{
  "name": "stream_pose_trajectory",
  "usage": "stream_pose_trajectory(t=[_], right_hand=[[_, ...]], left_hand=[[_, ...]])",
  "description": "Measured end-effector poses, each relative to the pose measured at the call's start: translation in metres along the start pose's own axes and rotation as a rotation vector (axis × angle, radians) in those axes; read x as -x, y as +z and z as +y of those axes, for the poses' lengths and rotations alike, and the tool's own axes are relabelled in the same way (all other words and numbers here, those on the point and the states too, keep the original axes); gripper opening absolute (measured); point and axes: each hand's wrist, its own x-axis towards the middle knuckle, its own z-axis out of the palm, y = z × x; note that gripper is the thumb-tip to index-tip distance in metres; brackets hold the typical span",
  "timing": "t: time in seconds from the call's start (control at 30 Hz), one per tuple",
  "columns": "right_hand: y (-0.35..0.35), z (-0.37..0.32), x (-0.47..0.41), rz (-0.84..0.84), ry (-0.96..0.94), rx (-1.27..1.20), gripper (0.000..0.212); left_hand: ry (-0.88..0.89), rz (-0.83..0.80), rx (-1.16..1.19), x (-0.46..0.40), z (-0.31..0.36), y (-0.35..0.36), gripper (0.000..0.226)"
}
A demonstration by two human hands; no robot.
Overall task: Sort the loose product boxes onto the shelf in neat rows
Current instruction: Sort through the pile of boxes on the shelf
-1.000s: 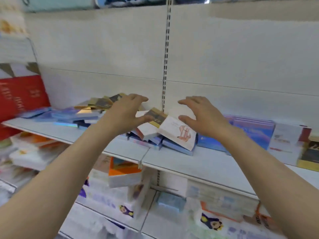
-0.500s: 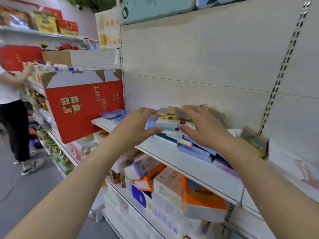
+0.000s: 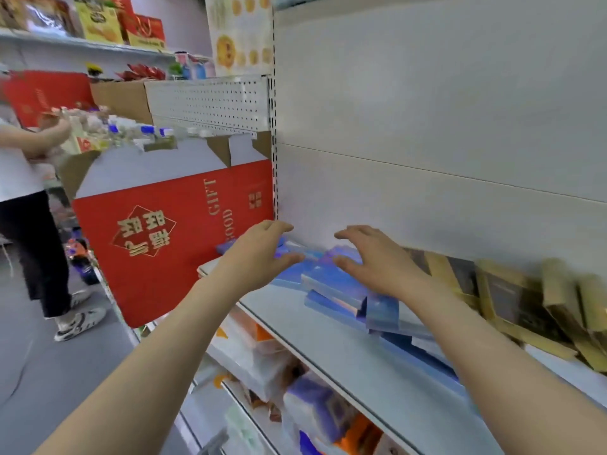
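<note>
Blue boxes [image 3: 331,284], flat and shiny, lie in a messy pile at the left end of the grey metal shelf [image 3: 328,333], close to its back wall. Both bare arms reach out straight over the shelf. The left hand [image 3: 262,254] hangs over the pile's left side with its fingers spread and loose, holding nothing. The right hand [image 3: 374,257] is spread wide too, palm down, its thumb touching the top blue box. Further right along the back of the shelf, gold and brown boxes [image 3: 512,297] lean on each other. A big red cardboard box [image 3: 164,231] stands past the shelf's left end.
</note>
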Motion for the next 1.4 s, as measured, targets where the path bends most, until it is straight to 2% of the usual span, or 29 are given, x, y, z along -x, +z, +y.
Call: stream_pose_trajectory(t=[0.27, 0.43, 0.53, 0.67, 0.77, 0.8, 0.9, 1.0, 1.07, 1.17, 1.23, 1.3, 1.4], right_hand=[[0.106, -0.031, -0.104, -0.182, 0.121, -0.039, 0.056], [0.148, -0.051, -0.148, -0.289, 0.194, 0.012, 0.059], [0.169, -0.057, -0.164, -0.324, 0.265, 0.059, 0.054], [0.194, -0.07, -0.168, -0.35, 0.365, 0.177, 0.05], [0.2, -0.086, -0.161, -0.317, 0.408, 0.105, 0.058], [0.2, -0.093, -0.155, -0.308, 0.411, 0.084, 0.057], [0.198, -0.114, -0.132, -0.273, 0.375, 0.078, 0.047], [0.195, -0.125, -0.111, -0.146, 0.449, 0.007, 0.037], [0.199, -0.128, -0.102, -0.039, 0.574, 0.042, 0.053], [0.204, -0.133, -0.093, -0.006, 0.807, 0.055, 0.086], [0.207, -0.14, -0.088, -0.007, 0.873, 0.065, 0.088], [0.211, -0.148, -0.081, 0.035, 0.898, 0.051, 0.087], [0.218, -0.154, -0.073, 0.147, 1.005, -0.074, 0.1]], left_hand=[[-0.033, -0.09, 0.048, -0.065, -0.128, 0.059, 0.058], [-0.011, -0.238, 0.078, -0.102, -0.2, 0.095, 0.08], [-0.007, -0.34, 0.038, -0.117, -0.235, 0.113, 0.066], [0.057, -0.394, 0.077, -0.117, -0.258, 0.124, 0.065], [0.102, -0.311, 0.065, -0.101, -0.264, 0.124, 0.088], [0.116, -0.261, 0.065, -0.094, -0.265, 0.122, 0.088], [0.178, -0.128, 0.108, -0.068, -0.268, 0.113, 0.067], [0.246, -0.021, 0.196, -0.049, -0.267, 0.105, 0.048], [0.238, 0.011, 0.253, -0.046, -0.265, 0.106, 0.039], [0.177, -0.003, 0.313, -0.046, -0.263, 0.11, 0.032], [0.143, -0.03, 0.331, -0.047, -0.263, 0.111, 0.041], [0.089, -0.089, 0.335, -0.049, -0.266, 0.109, 0.063], [-0.016, -0.256, 0.255, -0.057, -0.268, 0.105, 0.096]])
